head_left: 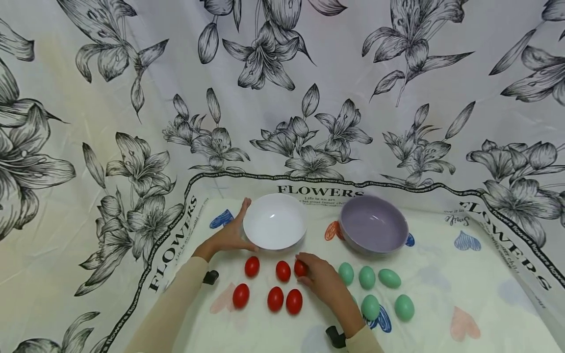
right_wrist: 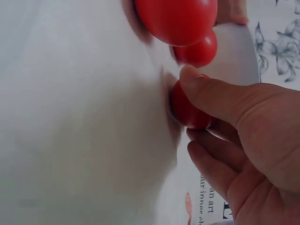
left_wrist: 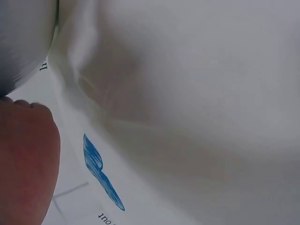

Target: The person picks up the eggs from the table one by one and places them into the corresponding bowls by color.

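- The white bowl [head_left: 274, 230] stands toward the far side of the desk [head_left: 425, 323], its back rim short of the lettered black band [head_left: 247, 174].
- The left hand [head_left: 228, 236] is spread against that bowl's left side, thumb at the near edge and fingers at the far one.
- The right hand [head_left: 324, 277] pinches the held red egg [head_left: 299, 268] between thumb and fingers, in front of the white bowl's near right edge; whether it is off the surface I cannot tell.
- A slim gap parts this egg from its left-hand neighbour; a wider one lies between the bowl's near edge and the back row of red eggs [head_left: 275, 299].
- The purple bowl [head_left: 374, 225] sits to the right, well apart from the white one, with room between their rims.
- The right forearm fills the lane between the red and green groups.
- A broad stretch of pale surface runs right of the green eggs [head_left: 367, 277].
- Count: two bowls; six red eggs, the pinched one included; six green eggs in sight, one mostly hidden by the forearm.
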`<action>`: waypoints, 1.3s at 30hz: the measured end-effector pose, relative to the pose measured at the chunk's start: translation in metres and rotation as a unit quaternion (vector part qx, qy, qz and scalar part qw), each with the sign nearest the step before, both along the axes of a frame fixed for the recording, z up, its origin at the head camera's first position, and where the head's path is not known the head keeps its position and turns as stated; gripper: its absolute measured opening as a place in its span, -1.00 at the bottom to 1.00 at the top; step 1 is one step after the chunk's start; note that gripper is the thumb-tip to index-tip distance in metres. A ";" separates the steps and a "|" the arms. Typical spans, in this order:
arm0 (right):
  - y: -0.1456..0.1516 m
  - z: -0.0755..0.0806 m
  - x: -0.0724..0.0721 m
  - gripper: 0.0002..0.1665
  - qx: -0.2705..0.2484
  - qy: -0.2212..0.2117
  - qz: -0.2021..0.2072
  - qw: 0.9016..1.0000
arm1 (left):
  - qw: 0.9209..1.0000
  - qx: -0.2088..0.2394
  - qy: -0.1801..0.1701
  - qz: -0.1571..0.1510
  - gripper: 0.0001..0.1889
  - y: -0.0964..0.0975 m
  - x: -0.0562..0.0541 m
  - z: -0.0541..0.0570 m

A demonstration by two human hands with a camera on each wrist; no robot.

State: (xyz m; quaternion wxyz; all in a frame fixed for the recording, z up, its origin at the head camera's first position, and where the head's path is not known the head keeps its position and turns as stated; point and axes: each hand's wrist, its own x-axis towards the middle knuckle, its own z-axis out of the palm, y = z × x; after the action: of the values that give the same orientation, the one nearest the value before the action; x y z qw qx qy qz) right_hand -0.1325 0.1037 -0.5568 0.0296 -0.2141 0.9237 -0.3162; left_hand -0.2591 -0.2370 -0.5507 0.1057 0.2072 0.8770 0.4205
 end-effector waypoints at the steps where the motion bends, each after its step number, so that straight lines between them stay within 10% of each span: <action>1: 0.000 0.002 0.000 -0.24 -0.006 -0.005 -0.006 1.000 | 1.000 0.003 -0.003 -0.004 0.70 -0.001 0.000 0.001; 10: 0.002 0.061 -0.009 -0.24 -0.096 0.009 0.025 0.995 | 0.999 0.004 -0.031 -0.008 0.64 -0.009 0.002 0.007; 18: -0.029 0.089 -0.062 -0.22 -0.120 0.049 0.043 0.991 | 0.999 0.012 -0.044 0.002 0.60 -0.008 0.006 0.010; 27: -0.070 0.077 -0.123 -0.25 -0.061 0.032 0.029 0.997 | 0.998 0.014 -0.058 0.005 0.58 -0.006 0.009 0.006; 39: -0.106 0.038 -0.149 -0.31 0.029 -0.011 0.026 0.999 | 0.998 0.030 -0.049 -0.015 0.58 -0.002 0.010 0.002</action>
State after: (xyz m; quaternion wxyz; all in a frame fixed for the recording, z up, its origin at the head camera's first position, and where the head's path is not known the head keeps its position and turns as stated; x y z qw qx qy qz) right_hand -0.2818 -0.0027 -0.5193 0.0541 -0.2340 0.9261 -0.2910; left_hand -0.2489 -0.2385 -0.5486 0.1487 0.2020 0.8547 0.4545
